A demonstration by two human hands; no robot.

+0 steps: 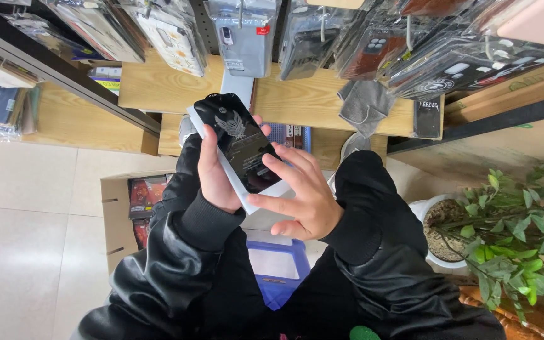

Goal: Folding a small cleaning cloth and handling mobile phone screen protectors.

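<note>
Two hands work on a black phone case above a cardboard box.
The left hand (214,171) grips the case (240,146) from its left edge; the right hand (303,195), fingers spread open, touches its lower right; a plant (517,233) stands farther right.

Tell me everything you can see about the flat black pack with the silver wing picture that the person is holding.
The flat black rectangular pack with a silver wing emblem looks glossy, like plastic or coated card, with small pale print lower down. It lies tilted, top end away from the person, on a thin white flat piece of similar shape. The left hand grips its left edge from beneath, and the right hand rests fingertips on its lower right face. It is held above a blue plastic basket.
</note>
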